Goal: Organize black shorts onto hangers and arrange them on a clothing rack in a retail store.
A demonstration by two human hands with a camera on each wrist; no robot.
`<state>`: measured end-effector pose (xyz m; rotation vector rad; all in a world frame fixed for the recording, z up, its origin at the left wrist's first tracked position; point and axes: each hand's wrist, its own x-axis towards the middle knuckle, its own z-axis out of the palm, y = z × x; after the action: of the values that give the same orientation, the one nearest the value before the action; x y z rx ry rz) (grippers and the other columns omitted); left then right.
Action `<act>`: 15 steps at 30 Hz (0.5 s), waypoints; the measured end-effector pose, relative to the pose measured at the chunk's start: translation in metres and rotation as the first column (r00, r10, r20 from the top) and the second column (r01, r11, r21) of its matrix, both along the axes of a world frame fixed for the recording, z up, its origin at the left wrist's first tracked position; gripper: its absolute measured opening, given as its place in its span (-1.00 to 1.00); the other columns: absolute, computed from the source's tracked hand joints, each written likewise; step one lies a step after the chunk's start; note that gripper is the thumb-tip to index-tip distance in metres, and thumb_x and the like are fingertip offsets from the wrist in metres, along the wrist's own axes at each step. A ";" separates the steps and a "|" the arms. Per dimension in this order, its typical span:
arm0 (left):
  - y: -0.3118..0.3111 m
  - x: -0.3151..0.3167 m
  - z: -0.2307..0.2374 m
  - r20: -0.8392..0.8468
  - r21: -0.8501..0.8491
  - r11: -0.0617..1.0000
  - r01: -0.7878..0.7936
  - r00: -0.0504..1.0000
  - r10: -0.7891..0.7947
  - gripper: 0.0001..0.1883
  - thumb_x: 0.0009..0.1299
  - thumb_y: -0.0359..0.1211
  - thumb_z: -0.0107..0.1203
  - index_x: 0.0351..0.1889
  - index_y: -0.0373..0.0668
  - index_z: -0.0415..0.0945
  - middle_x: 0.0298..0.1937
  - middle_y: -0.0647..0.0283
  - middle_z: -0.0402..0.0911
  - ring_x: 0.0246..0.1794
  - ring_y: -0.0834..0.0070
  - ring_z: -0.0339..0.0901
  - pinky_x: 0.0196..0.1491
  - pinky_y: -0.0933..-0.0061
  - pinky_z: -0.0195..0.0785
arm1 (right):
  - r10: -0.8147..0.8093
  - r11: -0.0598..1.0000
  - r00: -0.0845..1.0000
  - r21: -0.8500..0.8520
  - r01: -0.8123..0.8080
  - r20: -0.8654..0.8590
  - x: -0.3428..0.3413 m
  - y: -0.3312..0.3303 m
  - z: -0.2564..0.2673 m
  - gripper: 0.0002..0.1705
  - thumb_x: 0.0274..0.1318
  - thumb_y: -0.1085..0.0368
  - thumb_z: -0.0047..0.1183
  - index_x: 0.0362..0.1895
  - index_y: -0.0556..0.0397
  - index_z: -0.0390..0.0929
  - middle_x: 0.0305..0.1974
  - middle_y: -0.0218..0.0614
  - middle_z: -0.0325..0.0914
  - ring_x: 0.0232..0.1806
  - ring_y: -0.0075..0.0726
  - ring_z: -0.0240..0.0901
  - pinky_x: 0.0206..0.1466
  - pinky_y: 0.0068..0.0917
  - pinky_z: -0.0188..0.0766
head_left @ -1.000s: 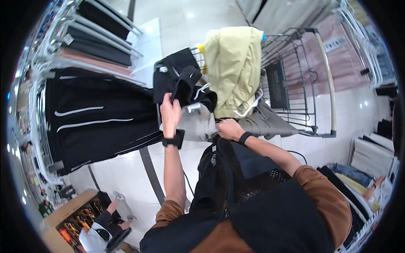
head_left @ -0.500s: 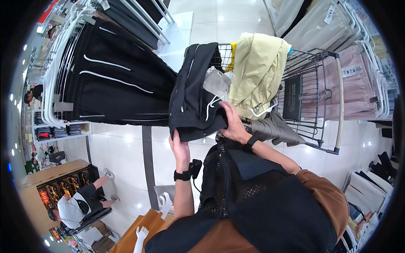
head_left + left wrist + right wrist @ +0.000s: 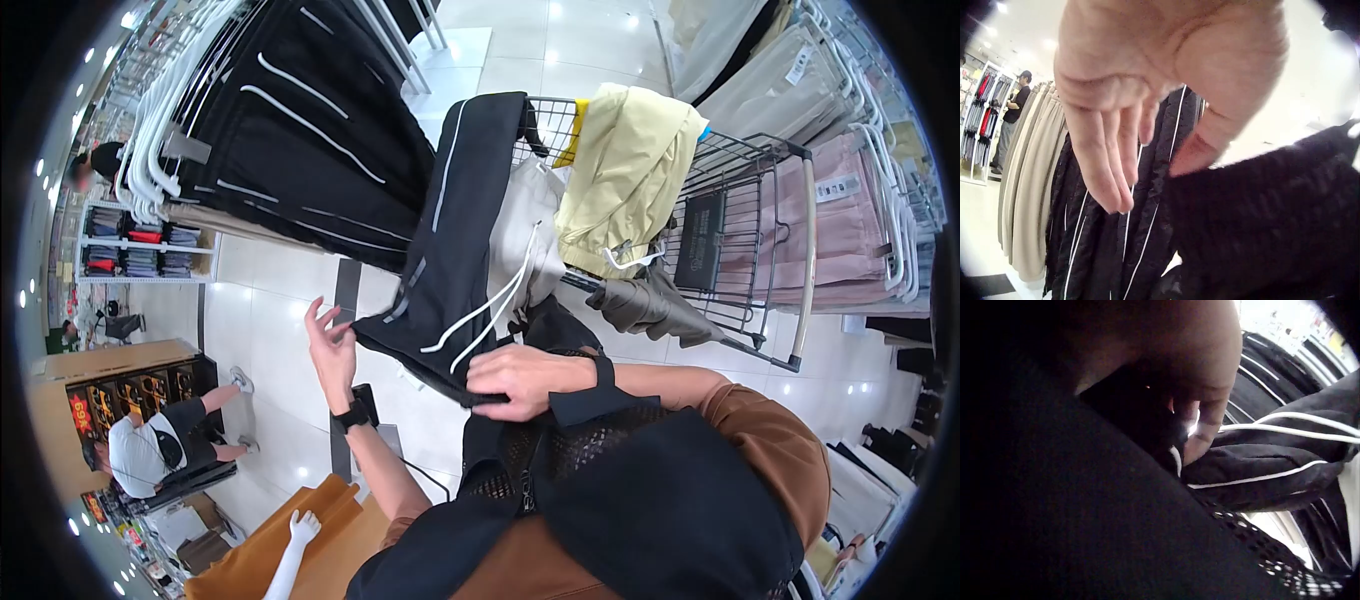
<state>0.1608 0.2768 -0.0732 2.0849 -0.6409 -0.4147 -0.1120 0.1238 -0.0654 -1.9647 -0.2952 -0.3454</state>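
A pair of black drawstring pants (image 3: 462,210) with a pale side stripe lies over the front of a shopping cart, its waistband toward me. My right hand (image 3: 530,378) grips the waistband at its right end, close against the black vest; in the right wrist view its fingertips (image 3: 1200,440) curl into the dark cloth. White drawstrings (image 3: 495,310) hang from the waist. At the waistband's left corner, my left hand (image 3: 330,350) has its fingers extended. The left wrist view shows that thumb (image 3: 1200,150) right at the waistband's edge, the other fingers apart from it.
Pale yellow pants (image 3: 632,165) on a white hanger drape over the wire cart (image 3: 755,235), beside a light grey garment (image 3: 518,215). Black striped pants (image 3: 310,130) hang on a rack at left, pink ones (image 3: 845,225) at right. A person (image 3: 150,445) sits at lower left.
The black pants, first bunched in my left hand, are now spread lengthwise over the cart's front. My right hand has come nearer my body with the waistband; the left fingers have loosened and straightened.
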 end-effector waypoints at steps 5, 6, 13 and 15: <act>0.001 -0.019 -0.018 -0.224 0.060 0.860 0.507 0.846 -0.484 -0.14 0.08 -0.67 -0.02 0.43 0.01 0.13 0.34 0.03 0.31 0.21 0.30 0.42 0.12 0.31 0.39 | 0.307 0.933 0.946 0.163 -0.321 0.104 0.007 0.027 0.034 -0.65 0.04 0.30 0.19 -0.55 0.20 0.28 -0.52 -0.09 0.29 -0.42 0.09 0.33 -0.36 -0.17 0.30; 0.004 -0.027 -0.029 -0.361 0.025 0.801 0.597 0.753 -0.550 -0.18 0.07 -0.67 -0.02 0.40 -0.03 0.19 0.31 0.05 0.35 0.17 0.33 0.46 0.11 0.35 0.39 | 0.333 0.924 0.939 0.166 -0.344 0.091 0.010 0.029 0.042 -0.66 0.03 0.30 0.19 -0.54 0.21 0.28 -0.52 -0.08 0.30 -0.42 0.09 0.33 -0.37 -0.18 0.30; 0.096 -0.034 -0.064 -0.625 -0.340 0.665 0.665 0.369 -0.688 -0.49 0.06 -0.63 -0.08 0.04 -0.30 0.54 -0.16 0.18 0.63 -0.09 0.50 0.55 0.02 0.49 0.37 | 0.420 0.873 0.908 0.270 -0.406 0.007 0.029 0.025 0.069 -0.70 0.02 0.33 0.17 -0.49 0.27 0.32 -0.49 -0.07 0.34 -0.39 0.11 0.36 -0.35 -0.19 0.27; 0.145 -0.023 -0.079 -0.492 0.164 0.823 0.544 0.768 -0.410 -0.54 0.07 -0.60 -0.08 -0.01 -0.33 0.54 -0.16 0.21 0.60 -0.11 0.51 0.52 0.03 0.49 0.35 | 0.436 0.865 0.900 0.287 -0.413 -0.020 0.035 0.029 0.066 -0.68 0.06 0.29 0.16 -0.48 0.27 0.33 -0.49 -0.06 0.34 -0.39 0.11 0.37 -0.33 -0.18 0.26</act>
<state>0.1378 0.4222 -0.1524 1.9735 -0.8806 -1.3167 -0.0773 0.1530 0.0006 -1.5796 -0.5829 -0.0111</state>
